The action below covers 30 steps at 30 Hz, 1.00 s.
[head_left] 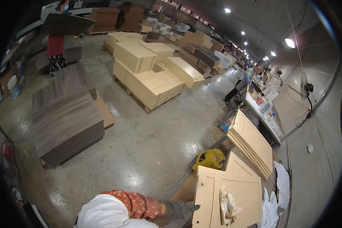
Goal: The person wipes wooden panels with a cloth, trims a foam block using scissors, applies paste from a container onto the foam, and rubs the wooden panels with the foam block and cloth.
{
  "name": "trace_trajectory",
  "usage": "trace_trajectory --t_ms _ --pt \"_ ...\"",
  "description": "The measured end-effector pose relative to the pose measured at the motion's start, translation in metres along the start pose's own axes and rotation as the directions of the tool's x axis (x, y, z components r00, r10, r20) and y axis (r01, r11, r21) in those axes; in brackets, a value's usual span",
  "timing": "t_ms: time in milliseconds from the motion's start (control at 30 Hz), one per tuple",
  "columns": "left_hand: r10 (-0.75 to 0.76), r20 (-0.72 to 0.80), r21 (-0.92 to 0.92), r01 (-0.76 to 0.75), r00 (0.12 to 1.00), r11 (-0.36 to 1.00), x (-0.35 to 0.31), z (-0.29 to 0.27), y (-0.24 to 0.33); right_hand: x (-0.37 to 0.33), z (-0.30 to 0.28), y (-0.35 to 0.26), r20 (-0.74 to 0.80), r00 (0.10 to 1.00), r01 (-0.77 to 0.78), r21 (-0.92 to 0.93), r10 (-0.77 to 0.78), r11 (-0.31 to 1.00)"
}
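Note:
My left hand (178,209), in a dark grey glove below an orange-red patterned sleeve, grips the left edge of a pale cream cabinet door panel (212,190). One dark fingertip shows over that edge; the other fingers are hard to make out. The panel has a recessed frame and small round holes near its left edge. A crumpled cream cloth or paper (228,205) lies on top of it. Just beyond, a similar panel (239,167) lies partly underneath, beside a tilted stack of cream panels (250,142). My right hand is out of view.
A yellow plastic object (211,159) sits beside the panels. White sheets (269,209) lie to their right. Dark wood-grain boards (70,121) are stacked at left, cream panels on a pallet (148,78) farther off. One person (57,45) carries a board; another (241,81) stands at a bench.

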<state>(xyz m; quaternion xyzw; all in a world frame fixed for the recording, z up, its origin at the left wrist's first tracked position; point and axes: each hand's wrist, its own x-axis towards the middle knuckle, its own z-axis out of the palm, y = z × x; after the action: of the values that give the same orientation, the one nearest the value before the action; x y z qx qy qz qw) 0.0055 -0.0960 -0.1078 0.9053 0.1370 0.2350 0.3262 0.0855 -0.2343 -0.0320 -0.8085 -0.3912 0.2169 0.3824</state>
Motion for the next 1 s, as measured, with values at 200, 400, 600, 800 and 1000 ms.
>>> trace_trajectory --t_ms 200,400,600,800,1000 --pt "0.005 0.069 -0.055 -0.001 0.998 0.998 -0.013 -0.065 0.034 -0.001 -0.002 -0.002 0.000 1.000 0.004 -0.025 -0.004 1.000" --pt "0.060 0.066 -0.032 -0.058 0.996 0.998 -0.027 -0.070 0.032 -0.022 -0.009 0.004 -0.030 0.999 -0.017 -0.013 0.017 1.000" --pt "0.457 -0.158 0.071 -0.451 0.875 0.890 -0.017 0.019 -0.035 -0.070 -0.026 0.022 -0.154 0.985 -0.078 0.004 0.078 0.997" --pt "-0.134 0.084 0.087 0.127 0.987 0.988 -0.013 0.016 -0.033 -0.127 -0.071 0.061 -0.292 0.882 0.260 -0.353 -0.370 0.899" --pt "0.058 -0.030 -0.053 -0.059 0.998 0.997 0.002 0.015 0.002 -0.203 -0.134 0.048 -0.519 0.699 0.215 0.809 0.492 0.547"
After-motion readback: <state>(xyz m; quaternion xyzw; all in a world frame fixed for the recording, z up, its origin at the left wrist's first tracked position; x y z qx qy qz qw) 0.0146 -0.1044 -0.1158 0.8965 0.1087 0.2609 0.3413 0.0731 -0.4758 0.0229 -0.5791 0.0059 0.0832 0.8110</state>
